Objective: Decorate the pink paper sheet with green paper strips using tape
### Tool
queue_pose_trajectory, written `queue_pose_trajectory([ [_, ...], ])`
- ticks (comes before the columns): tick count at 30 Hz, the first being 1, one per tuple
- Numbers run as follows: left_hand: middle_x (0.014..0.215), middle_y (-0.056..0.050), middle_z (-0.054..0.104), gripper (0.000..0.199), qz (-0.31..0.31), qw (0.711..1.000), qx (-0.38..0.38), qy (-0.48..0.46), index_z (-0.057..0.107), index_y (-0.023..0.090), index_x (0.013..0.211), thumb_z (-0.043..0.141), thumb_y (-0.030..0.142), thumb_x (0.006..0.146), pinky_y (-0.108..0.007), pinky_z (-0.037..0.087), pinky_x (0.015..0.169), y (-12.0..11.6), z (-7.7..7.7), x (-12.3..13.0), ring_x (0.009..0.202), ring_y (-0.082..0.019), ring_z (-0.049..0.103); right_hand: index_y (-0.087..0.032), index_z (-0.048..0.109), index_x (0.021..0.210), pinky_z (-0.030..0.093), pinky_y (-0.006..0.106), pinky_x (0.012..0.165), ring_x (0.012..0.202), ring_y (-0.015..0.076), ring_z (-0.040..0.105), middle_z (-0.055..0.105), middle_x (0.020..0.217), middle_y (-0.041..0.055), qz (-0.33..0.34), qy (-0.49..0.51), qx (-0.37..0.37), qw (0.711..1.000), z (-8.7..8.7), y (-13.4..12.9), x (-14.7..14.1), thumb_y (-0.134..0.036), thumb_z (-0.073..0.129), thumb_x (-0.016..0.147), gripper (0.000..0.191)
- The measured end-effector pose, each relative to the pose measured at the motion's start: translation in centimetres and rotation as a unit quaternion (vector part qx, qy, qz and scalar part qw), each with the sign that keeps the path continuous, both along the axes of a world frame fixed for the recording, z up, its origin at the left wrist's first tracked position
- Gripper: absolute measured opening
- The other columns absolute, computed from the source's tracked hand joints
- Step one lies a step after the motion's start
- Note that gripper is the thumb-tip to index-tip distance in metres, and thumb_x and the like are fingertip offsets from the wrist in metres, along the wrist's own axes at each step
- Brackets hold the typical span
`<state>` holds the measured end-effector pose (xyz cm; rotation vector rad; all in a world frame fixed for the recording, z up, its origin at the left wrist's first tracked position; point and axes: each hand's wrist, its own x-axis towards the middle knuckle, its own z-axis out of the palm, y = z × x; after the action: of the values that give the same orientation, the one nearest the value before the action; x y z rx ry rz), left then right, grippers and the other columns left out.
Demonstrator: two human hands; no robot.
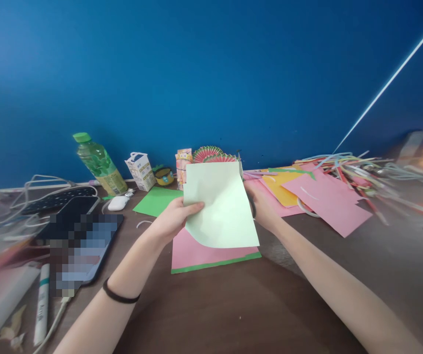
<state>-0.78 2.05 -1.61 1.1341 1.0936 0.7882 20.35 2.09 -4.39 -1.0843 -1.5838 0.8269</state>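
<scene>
The left hand (174, 216), left of the middle of the frame, grips the left edge of a pale green sheet (221, 206), its thumb flat on the near face. The sheet is at the centre of the frame, raised toward the camera, its lower left corner curving. The right hand (263, 204) is at the sheet's right edge, partly behind it; a dark object (253, 207) shows there, mostly hidden, and whether the fingers are closed on it I cannot tell. A black band (119, 295) circles the left wrist.

Below the sheet, a pink sheet (204, 248) with a green strip (215, 264) along its lower edge lies on the dark surface (211, 314). A bright green sheet (154, 200) lies left of centre, near the left hand. Behind the pale sheet, red and green paper fans (209, 153) show their tops beside a patterned box (184, 160).

At the left of the frame are a bottle (103, 164), a carton (141, 171) and a marker (42, 305). At the right, pink pieces (329, 199) overlap yellow paper (285, 191), near a tangle of thin strips (368, 177).
</scene>
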Motion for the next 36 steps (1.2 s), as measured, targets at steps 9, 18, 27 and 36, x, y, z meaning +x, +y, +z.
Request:
queue_pose_trajectory([
  [9, 0.098, -0.011, 0.07, 0.033, -0.009, 1.0, 0.002, -0.002, 0.066, 0.014, 0.093, 0.071, 0.032, 0.066, -0.035, 0.053, 0.08, 0.1, -0.5, 0.0, 0.09, -0.026, 0.065, -0.02, 0.056, 0.08, 0.05, 0.036, 0.068, 0.085, 0.0236, 0.059, 0.061, 0.07, 0.001, -0.01, -0.032, 0.001, 0.999, 0.2, -0.2, 0.1, -0.014, 0.05, 0.069, 0.014],
  [18, 0.101, -0.012, 0.069, 0.036, -0.011, 0.999, -0.01, -0.034, 0.065, 0.013, 0.096, 0.072, 0.031, 0.066, -0.039, 0.051, 0.085, 0.1, -0.6, 0.0, 0.094, -0.027, 0.063, -0.022, 0.058, 0.083, 0.05, 0.033, 0.059, 0.078, 0.0216, 0.06, 0.065, 0.077, 0.0018, -0.044, -0.031, 0.005, 0.999, -0.6, 0.3, 0.2, -0.014, 0.05, 0.07, 0.016],
  [27, 0.103, -0.013, 0.068, 0.035, 0.022, 0.999, 0.007, -0.036, 0.065, 0.013, 0.096, 0.071, 0.03, 0.065, -0.037, 0.052, 0.081, 0.5, -0.5, -0.4, 0.093, -0.027, 0.063, -0.022, 0.05, 0.074, 0.034, 0.023, 0.032, 0.039, 0.0122, 0.048, 0.05, 0.05, -0.0043, 0.019, 0.021, -0.047, 0.998, 0.1, -0.2, 0.2, -0.03, 0.055, 0.076, 0.009],
  [36, 0.104, -0.009, 0.067, 0.028, 0.17, 0.982, 0.079, 0.002, 0.064, 0.014, 0.094, 0.063, 0.027, 0.069, -0.033, 0.051, 0.076, 1.7, -1.1, -1.0, 0.097, -0.026, 0.061, -0.02, 0.049, 0.087, 0.037, 0.019, 0.039, 0.047, 0.0096, 0.056, 0.047, 0.062, -0.0052, -0.038, 0.054, -0.035, 0.997, 0.3, 0.2, 0.2, -0.044, 0.056, 0.077, 0.027],
])
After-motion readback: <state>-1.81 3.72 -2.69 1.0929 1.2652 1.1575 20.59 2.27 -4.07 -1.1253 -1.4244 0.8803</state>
